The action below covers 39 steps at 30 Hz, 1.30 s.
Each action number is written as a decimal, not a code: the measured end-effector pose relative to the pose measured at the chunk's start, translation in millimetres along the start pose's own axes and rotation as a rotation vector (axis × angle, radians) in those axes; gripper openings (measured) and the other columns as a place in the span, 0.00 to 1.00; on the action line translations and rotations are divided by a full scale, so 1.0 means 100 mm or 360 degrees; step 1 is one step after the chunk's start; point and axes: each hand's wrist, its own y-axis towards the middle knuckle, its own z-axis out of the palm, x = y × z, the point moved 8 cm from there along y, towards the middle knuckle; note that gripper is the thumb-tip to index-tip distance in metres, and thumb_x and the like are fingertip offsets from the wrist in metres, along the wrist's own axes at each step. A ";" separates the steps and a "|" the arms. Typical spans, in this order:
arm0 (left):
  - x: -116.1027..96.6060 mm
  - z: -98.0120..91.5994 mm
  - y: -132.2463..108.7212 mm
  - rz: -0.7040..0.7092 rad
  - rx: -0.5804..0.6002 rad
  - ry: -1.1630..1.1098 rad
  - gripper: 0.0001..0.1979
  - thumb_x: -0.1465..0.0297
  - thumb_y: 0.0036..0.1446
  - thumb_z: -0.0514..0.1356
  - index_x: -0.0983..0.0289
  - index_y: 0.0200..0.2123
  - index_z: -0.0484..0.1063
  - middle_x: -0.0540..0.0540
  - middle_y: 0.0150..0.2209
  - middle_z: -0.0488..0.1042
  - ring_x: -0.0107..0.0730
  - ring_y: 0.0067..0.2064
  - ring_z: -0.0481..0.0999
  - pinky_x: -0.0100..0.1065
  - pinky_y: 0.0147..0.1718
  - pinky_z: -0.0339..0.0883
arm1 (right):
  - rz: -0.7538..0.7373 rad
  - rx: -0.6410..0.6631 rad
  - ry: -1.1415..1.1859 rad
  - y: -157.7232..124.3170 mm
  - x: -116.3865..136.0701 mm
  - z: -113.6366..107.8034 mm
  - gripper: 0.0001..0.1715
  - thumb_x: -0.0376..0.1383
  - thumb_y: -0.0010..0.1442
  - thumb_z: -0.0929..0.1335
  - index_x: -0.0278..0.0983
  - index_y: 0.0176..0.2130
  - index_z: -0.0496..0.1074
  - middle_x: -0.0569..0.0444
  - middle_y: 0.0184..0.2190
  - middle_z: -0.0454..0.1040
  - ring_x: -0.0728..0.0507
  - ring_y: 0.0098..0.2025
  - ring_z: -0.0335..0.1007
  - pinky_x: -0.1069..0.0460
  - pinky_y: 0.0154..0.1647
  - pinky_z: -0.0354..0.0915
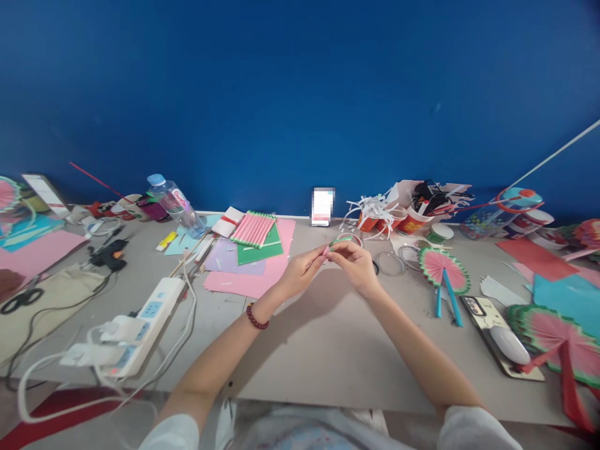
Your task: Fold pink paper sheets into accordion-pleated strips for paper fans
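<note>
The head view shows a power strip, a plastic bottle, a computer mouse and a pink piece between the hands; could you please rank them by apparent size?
1. Power strip
2. Plastic bottle
3. Computer mouse
4. Pink piece, by its visible part only; the left hand and right hand may hide more.

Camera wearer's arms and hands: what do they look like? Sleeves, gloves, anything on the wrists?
Both the left hand and right hand are bare, no gloves. Left wrist wears a dark red beaded bracelet; nothing visible on the right wrist. Short, pale greyish-white sleeves leave both forearms uncovered. No cables or markings visible on either arm.
</note>
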 end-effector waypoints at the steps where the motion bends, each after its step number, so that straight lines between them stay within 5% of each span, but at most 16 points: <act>1: -0.01 0.00 0.00 -0.0004 -0.0011 0.0012 0.22 0.60 0.65 0.47 0.64 0.54 0.68 0.58 0.41 0.77 0.37 0.41 0.75 0.33 0.40 0.67 | 0.0008 -0.0015 -0.0009 0.00 -0.02 -0.01 0.16 0.45 0.43 0.75 0.39 0.30 0.72 0.55 0.28 0.75 0.46 0.31 0.72 0.49 0.36 0.69; 8: 0.06 0.00 0.00 -0.0148 -0.0050 0.0146 0.20 0.60 0.64 0.45 0.66 0.33 0.72 0.49 0.22 0.65 0.25 0.25 0.61 0.28 0.26 0.56 | -0.0146 -0.0099 -0.0437 -0.03 0.06 -0.07 0.21 0.45 0.49 0.73 0.39 0.40 0.70 0.56 0.26 0.73 0.46 0.30 0.69 0.49 0.34 0.66; 13: 0.11 0.01 0.01 -0.0308 0.0022 -0.0114 0.20 0.57 0.62 0.48 0.66 0.27 0.66 0.48 0.23 0.57 0.25 0.27 0.57 0.27 0.25 0.51 | -0.0461 -0.0040 -0.0928 -0.01 0.29 -0.06 0.15 0.45 0.51 0.72 0.43 0.39 0.76 0.50 0.39 0.74 0.40 0.45 0.68 0.45 0.47 0.63; 17: 0.12 0.05 0.01 -0.0384 0.0117 -0.0214 0.21 0.55 0.60 0.50 0.65 0.23 0.59 0.46 0.22 0.53 0.23 0.26 0.54 0.27 0.24 0.49 | -0.0098 0.0091 -0.0744 0.06 0.07 -0.10 0.14 0.46 0.50 0.72 0.40 0.33 0.77 0.52 0.32 0.77 0.43 0.36 0.70 0.48 0.38 0.64; 21: 0.17 0.06 0.01 -0.0430 0.0164 -0.0216 0.21 0.54 0.59 0.51 0.65 0.25 0.63 0.46 0.23 0.58 0.24 0.27 0.58 0.27 0.26 0.52 | 0.0223 0.0082 -0.0507 0.07 -0.15 -0.15 0.17 0.47 0.45 0.73 0.37 0.29 0.75 0.54 0.26 0.75 0.48 0.27 0.66 0.52 0.27 0.60; 30: 0.44 0.01 0.02 -0.0589 0.0376 -0.0247 0.21 0.52 0.52 0.58 0.66 0.27 0.73 0.50 0.22 0.66 0.29 0.28 0.65 0.29 0.26 0.58 | 0.0377 -0.0149 -0.0202 0.13 -0.22 -0.32 0.22 0.50 0.40 0.75 0.36 0.26 0.71 0.57 0.24 0.72 0.50 0.24 0.63 0.54 0.25 0.57; 39: 0.67 -0.05 0.01 -0.0677 0.0320 -0.0191 0.21 0.52 0.45 0.63 0.67 0.26 0.75 0.50 0.21 0.67 0.29 0.26 0.65 0.29 0.24 0.56 | 0.0692 0.0114 -0.0138 0.14 -0.47 -0.26 0.21 0.47 0.39 0.76 0.37 0.31 0.77 0.56 0.24 0.76 0.48 0.24 0.69 0.53 0.24 0.61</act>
